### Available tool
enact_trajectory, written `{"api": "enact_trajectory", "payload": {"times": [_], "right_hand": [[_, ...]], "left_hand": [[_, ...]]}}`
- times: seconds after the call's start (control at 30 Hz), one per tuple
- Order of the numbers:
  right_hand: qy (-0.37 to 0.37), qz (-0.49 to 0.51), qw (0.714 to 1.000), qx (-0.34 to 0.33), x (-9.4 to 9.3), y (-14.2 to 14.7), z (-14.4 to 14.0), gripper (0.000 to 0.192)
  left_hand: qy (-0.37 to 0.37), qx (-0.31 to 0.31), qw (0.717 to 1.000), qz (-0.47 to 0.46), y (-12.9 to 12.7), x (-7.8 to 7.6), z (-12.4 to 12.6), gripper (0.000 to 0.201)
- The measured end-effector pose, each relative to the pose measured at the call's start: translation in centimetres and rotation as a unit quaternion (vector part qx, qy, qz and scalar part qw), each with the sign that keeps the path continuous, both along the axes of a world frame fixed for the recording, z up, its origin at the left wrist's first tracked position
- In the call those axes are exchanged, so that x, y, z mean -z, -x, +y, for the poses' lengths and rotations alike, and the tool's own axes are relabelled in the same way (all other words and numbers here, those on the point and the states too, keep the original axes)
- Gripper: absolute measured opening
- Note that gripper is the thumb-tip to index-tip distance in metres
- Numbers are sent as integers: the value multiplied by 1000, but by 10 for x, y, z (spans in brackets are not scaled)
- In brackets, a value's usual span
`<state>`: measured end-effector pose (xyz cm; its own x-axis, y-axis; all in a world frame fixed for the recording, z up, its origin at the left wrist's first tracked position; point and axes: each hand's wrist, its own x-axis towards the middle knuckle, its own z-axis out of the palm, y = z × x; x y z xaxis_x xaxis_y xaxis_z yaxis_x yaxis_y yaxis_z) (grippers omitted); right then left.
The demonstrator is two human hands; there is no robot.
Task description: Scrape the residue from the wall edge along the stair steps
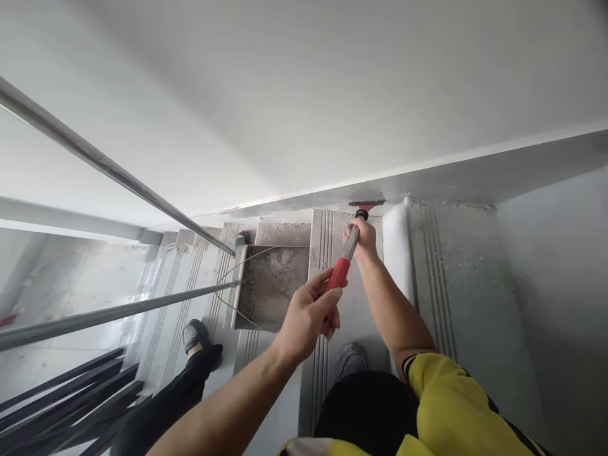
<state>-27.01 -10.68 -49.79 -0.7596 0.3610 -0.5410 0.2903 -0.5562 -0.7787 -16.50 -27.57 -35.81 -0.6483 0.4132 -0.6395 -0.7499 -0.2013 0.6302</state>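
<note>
A long-handled scraper (350, 246) with a red grip and a red head slants up across the stairs. Its wide blade meets the grey skirting (427, 171) at the foot of the white wall. My right hand (365, 239) is wrapped round the shaft just below the head. Lower down, my left hand (308, 311) closes round the red grip at the handle's end. To the left of my hands lies a dustpan (275, 252) with grey dust and debris in it; a long pole runs from it to the left.
A second pole (114, 168) ends in a brush (240, 240) beside the dustpan. Dusty grooved steps (427, 272) run across the view, with debris along the wall. Dark railing bars (61, 396) stand at lower left. My feet rest on different steps.
</note>
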Motion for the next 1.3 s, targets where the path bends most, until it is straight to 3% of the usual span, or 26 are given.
{"api": "enact_trajectory", "payload": {"times": [0.13, 0.3, 0.47, 0.53, 0.6, 0.73, 0.8, 0.87, 1.07, 1.3], "right_hand": [[3, -42, 998, 35, -1, 3, -1, 21], [-23, 14, 999, 20, 2, 1, 8, 22], [-23, -53, 997, 47, 33, 0, 18, 20], [-10, -78, 996, 50, 38, -1, 20, 20], [-2, -58, 998, 39, 29, -3, 20, 19], [-15, 19, 999, 21, -12, -5, 16, 22], [-27, 27, 999, 22, -25, -5, 13, 22], [-38, 23, 998, 33, -26, -4, 10, 21], [-51, -8, 996, 74, -5, 3, 6, 18], [-36, 31, 997, 57, -13, 3, -4, 20]], "left_hand": [[-5, -17, 1000, -6, 5, 0, -3, 62], [-34, -15, 999, 4, -2, 0, -3, 60], [-24, -28, 999, -14, 5, 37, 14, 56], [-17, -27, 999, -12, 6, 44, 21, 57], [-21, -22, 1000, 2, 2, 34, 22, 57], [-43, -24, 999, 12, -12, -9, 9, 56], [-52, -36, 998, 3, -14, -19, 3, 57], [-56, -41, 998, -4, -14, -16, -1, 59], [-78, -37, 996, -8, 0, 11, -7, 59], [-79, -31, 996, 13, -3, 4, -18, 60]]}}
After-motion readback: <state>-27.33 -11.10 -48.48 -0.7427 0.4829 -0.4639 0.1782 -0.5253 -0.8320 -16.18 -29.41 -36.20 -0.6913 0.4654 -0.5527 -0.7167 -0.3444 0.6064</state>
